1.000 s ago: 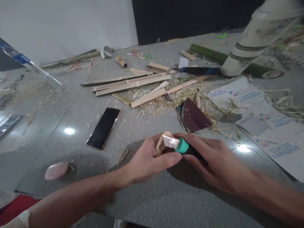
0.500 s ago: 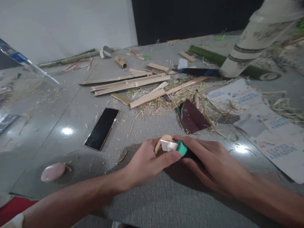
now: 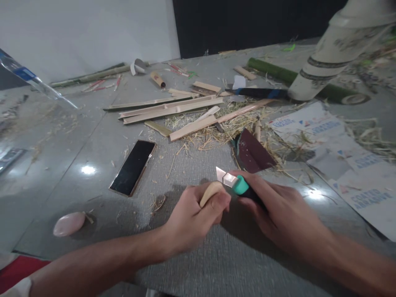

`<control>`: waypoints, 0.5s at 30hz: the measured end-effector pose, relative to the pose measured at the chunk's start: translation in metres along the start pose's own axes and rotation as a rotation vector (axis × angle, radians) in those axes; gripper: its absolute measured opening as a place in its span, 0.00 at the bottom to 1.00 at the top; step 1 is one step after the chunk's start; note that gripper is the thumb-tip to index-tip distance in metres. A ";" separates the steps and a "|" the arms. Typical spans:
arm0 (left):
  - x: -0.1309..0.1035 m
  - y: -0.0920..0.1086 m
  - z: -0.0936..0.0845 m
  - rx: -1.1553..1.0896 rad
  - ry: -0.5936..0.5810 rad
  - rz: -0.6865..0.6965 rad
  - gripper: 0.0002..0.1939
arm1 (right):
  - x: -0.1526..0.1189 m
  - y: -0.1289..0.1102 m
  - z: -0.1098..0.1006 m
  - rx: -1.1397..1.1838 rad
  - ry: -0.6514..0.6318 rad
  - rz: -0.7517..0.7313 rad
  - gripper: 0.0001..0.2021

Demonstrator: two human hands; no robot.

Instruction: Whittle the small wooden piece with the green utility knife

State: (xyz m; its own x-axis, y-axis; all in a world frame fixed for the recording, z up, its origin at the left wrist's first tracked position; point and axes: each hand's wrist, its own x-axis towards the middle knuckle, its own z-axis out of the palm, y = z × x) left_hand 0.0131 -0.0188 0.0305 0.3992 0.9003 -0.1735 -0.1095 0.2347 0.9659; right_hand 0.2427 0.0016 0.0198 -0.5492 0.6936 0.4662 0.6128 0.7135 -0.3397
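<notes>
My left hand (image 3: 193, 212) is closed round a small pale piece of bamboo (image 3: 211, 193); its curved top shows above the thumb and the rest is hidden in the fingers. My right hand (image 3: 278, 206) grips a utility knife (image 3: 243, 186) with a black and teal handle. The knife's short blade (image 3: 220, 174) points up and to the left, just beyond the bamboo piece and apart from it. Behind the right hand lies a folded sheet of dark red sandpaper (image 3: 253, 152).
Split bamboo strips (image 3: 173, 109) lie among shavings (image 3: 201, 140) further back. A phone (image 3: 133, 168) and a pink oval object (image 3: 69, 224) are at left. A patterned vase-like object (image 3: 328, 62) stands by a green bamboo pole (image 3: 272, 71). Printed abrasive sheets (image 3: 355, 181) spread at right.
The knife has moved away from the bamboo piece, and my left thumb has come off its handle. My left hand has turned and closed more tightly round the piece.
</notes>
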 end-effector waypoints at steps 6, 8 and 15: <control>0.007 0.000 -0.009 -0.187 -0.110 -0.032 0.30 | 0.002 0.002 -0.002 0.036 -0.005 0.009 0.11; 0.009 -0.007 -0.014 -0.252 -0.164 -0.047 0.33 | 0.001 0.002 -0.003 0.034 -0.006 0.006 0.11; 0.016 -0.015 -0.020 -0.391 -0.215 -0.078 0.35 | 0.002 0.002 -0.003 0.044 -0.025 0.013 0.12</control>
State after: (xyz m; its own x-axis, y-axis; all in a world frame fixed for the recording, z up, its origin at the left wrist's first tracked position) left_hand 0.0030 -0.0007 0.0097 0.5955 0.7873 -0.1595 -0.3904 0.4571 0.7991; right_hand 0.2444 0.0040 0.0223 -0.5555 0.7048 0.4412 0.5946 0.7076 -0.3817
